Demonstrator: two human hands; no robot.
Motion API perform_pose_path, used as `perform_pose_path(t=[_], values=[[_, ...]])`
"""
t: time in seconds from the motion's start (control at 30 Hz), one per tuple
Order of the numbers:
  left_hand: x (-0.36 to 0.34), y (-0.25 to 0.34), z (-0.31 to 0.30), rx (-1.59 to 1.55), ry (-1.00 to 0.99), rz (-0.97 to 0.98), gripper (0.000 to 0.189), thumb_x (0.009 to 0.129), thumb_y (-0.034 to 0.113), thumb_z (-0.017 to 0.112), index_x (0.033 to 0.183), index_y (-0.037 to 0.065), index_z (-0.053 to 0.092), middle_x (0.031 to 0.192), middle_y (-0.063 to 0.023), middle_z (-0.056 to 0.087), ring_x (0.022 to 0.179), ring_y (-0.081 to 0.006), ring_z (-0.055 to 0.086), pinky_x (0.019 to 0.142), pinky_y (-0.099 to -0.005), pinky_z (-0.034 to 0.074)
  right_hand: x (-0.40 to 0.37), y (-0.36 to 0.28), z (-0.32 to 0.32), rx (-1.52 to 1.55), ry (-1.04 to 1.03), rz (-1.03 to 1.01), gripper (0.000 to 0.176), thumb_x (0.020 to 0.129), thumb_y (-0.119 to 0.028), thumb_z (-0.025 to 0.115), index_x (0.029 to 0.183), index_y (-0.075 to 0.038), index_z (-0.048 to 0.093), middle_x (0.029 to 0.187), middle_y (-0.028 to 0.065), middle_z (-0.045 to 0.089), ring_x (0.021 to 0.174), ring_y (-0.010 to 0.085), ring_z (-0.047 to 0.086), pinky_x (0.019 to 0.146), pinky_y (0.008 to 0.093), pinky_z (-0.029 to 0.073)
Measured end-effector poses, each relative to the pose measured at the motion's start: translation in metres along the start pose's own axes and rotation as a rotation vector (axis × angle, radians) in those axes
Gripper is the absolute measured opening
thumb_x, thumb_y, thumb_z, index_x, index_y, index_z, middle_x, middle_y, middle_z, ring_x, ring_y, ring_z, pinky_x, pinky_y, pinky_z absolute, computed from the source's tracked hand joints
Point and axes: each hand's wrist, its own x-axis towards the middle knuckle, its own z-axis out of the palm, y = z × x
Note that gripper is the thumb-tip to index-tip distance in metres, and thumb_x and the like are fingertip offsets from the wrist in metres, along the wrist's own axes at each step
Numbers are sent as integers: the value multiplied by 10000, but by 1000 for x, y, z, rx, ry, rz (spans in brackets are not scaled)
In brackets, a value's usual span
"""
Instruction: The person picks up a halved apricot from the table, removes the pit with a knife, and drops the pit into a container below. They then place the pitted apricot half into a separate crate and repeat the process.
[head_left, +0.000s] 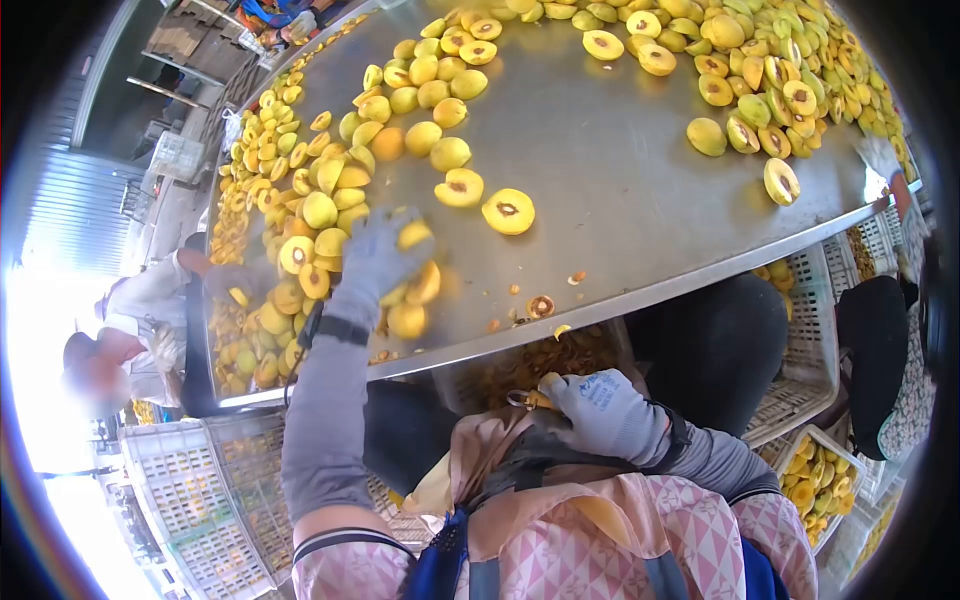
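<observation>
Picking seems in hand: the left hand point(385, 250) curls over fruit point(408, 321), grip unclear; the right hand point(605, 408) grips a ringed tool point(538, 400). Next likely needs 1 secured piece.

A stainless-steel worktable point(600, 180) occupies the centre of the work area; its bare metal surface reflects diffuse light, and a straight rim finishes the near edge. Beyond the tabletop's left edge are a grey floor point(188, 212), a white perforated plastic crate point(176, 155), a dark grey panel point(118, 105) and a pale blue corrugated wall point(72, 205). Outward from the near left corner, intense white light point(35, 345) overexposes the background and obscures its detail.
</observation>
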Motion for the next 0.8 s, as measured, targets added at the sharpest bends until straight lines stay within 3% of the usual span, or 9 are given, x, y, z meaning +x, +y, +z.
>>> perform_pose_path(t=[0.17,0.2,0.3,0.37,0.43,0.53,0.67,0.77,0.8], values=[[-57,-20,0,-204,-67,64,480,812,451,694,1222,206,648,1225,-129,568,1152,-356,505,992,-461,425,-6,-3,5,-56,42,-92,377,844,-326,694,1034,-16,595,714,142,650,613,318,648,556,400,511],[-55,-26,-2,-286,-72,86,414,840,371,689,1199,168,657,1177,-139,589,1122,-362,522,983,-447,431,-6,-3,6,-62,37,-96,379,844,-327,696,1035,-17,593,716,142,649,613,318,648,554,398,511],[-33,-40,-13,-257,40,-120,386,854,302,689,1203,145,646,1164,-138,602,1096,-368,535,983,-418,432,-6,-2,10,-31,116,-102,280,858,-319,673,961,-82,566,679,114,635,596,314,634,538,425,488],[-8,-69,1,-164,207,-44,477,870,389,640,1277,146,591,1277,-138,564,1167,-364,513,1006,-488,400,-5,-2,9,-30,96,-95,279,854,-313,679,961,-80,569,678,114,635,593,312,634,530,421,488],[20,-67,-14,290,203,-115,551,876,467,603,1330,160,550,1339,-131,535,1229,-360,484,1018,-533,377,-3,1,9,-27,82,-88,278,850,-307,682,964,-78,574,678,114,636,593,310,635,525,418,489],[66,-86,-10,347,122,-252,667,871,573,539,1402,173,477,1421,-121,474,1313,-357,415,1048,-581,323,3,6,10,-18,64,-76,299,847,-304,689,980,-59,584,694,126,641,609,314,643,537,410,500],[119,-96,-1,186,200,-322,744,866,629,512,1484,238,377,1495,-145,393,1374,-371,352,1097,-612,248,9,2,6,22,-43,-13,320,852,-309,689,987,-35,593,732,153,653,650,335,656,583,405,520],[165,-74,10,188,302,-102,761,853,677,496,1481,261,388,1521,-162,353,1409,-405,297,1089,-645,235,17,1,2,83,-99,40,296,862,-311,675,966,-44,600,746,161,656,672,345,657,611,412,523],[175,-62,15,138,243,-157,758,843,688,502,1468,269,409,1524,-161,349,1417,-413,274,1085,-651,236,17,2,2,103,-111,59,290,866,-312,671,959,-46,601,750,164,657,679,348,657,620,414,524]])
